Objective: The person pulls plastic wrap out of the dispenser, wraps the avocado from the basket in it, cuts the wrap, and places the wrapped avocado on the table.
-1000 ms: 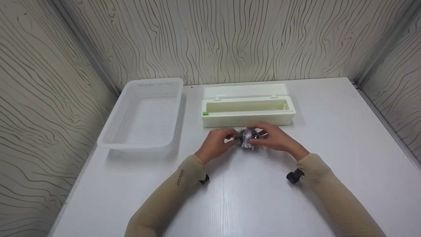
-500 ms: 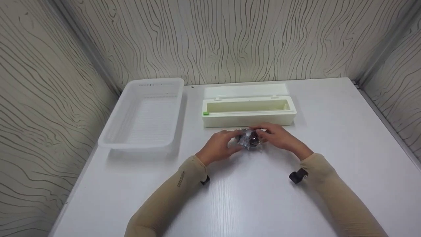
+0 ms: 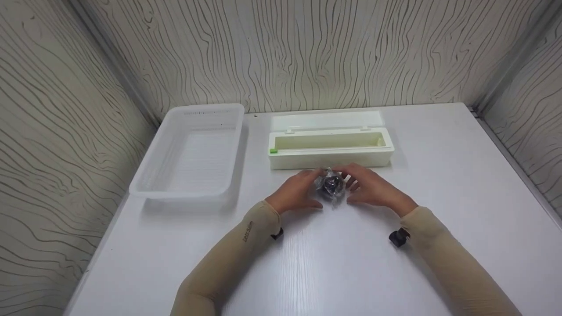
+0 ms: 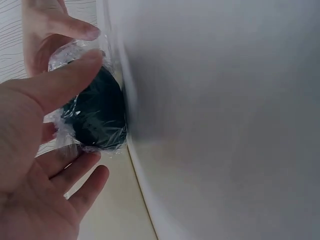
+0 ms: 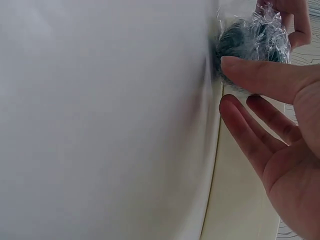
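A dark, round thing wrapped in crinkled cling film (image 3: 332, 186) rests on the white table, with loose film ends sticking out. My left hand (image 3: 298, 192) is at its left side, fingertips right by its far edge and thumb held off in front. On the other side, my right hand (image 3: 371, 186) has its fingers spread around it, thumb apart from it. In the left wrist view, the left thumb (image 4: 75, 80) overlaps the wrapped thing (image 4: 97, 112), and the other fingers are apart from it. The right wrist view shows the right thumb (image 5: 250, 72) across its near side.
Just behind the hands stands a long cream box (image 3: 331, 160) with its lid (image 3: 327, 119) folded back and a green slider (image 3: 274, 151) on its front rim. A white plastic basket (image 3: 140, 193) stands at the left. Wood-grain panels (image 3: 281, 52) enclose the table (image 3: 307, 272).
The fingers of both hands have loosened from the wrapped thing. It has turned, so its dark round side now faces up. The left thumb has moved down, away from it.
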Motion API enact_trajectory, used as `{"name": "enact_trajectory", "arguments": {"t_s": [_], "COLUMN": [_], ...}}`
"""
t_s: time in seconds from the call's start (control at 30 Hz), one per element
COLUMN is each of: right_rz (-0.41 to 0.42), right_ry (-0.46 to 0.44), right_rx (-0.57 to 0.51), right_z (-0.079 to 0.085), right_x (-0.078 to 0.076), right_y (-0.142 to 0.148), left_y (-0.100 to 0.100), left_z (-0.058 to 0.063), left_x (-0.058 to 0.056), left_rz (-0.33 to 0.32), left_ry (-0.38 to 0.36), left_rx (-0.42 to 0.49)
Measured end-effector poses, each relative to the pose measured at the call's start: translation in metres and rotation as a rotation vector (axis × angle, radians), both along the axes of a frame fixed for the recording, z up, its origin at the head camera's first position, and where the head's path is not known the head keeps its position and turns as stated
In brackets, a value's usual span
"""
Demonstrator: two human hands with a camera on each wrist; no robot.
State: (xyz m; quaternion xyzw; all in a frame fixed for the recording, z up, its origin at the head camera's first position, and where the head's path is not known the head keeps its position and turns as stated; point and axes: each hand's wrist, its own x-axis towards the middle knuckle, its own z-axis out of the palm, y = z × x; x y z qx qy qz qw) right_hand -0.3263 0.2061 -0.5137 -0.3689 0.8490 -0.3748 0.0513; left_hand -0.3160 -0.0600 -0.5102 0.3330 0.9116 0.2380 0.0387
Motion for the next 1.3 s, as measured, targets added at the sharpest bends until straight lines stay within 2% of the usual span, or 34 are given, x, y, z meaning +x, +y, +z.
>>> {"name": "enact_trajectory", "arguments": {"t_s": [0.27, 0.4, 0.57, 0.77, 1.03, 1.17, 1.3], "right_rz": [-0.084, -0.118, -0.136, -0.139, -0.135, -0.142, -0.183], "right_ry": [0.093, 0.112, 0.071, 0.002, -0.049, 0.006, 0.081], "right_rx": [0.094, 0.132, 0.109, 0.08, 0.116, 0.151, 0.22], "right_z": [0.002, 0.001, 0.002, 0.004, 0.006, 0.006, 0.007], "right_x": [0.0, 0.0, -0.001, 0.0, 0.001, 0.003, 0.006], "right_y": [-0.01, -0.012, -0.012, -0.011, -0.007, -0.009, -0.015], "left_y": [0.006, 0.009, 0.01, 0.012, 0.013, 0.013, 0.013], "left_z": [-0.002, -0.004, -0.006, -0.003, -0.004, -0.004, -0.004], "left_x": [-0.006, -0.008, -0.008, -0.009, -0.008, -0.008, -0.008], "left_rz": [0.002, 0.012, 0.027, 0.016, 0.02, 0.017, 0.022], "left_ry": [0.031, 0.044, 0.056, 0.074, 0.042, 0.051, 0.041], "left_rx": [0.003, -0.002, -0.014, -0.008, 0.005, 0.006, 0.002]}}
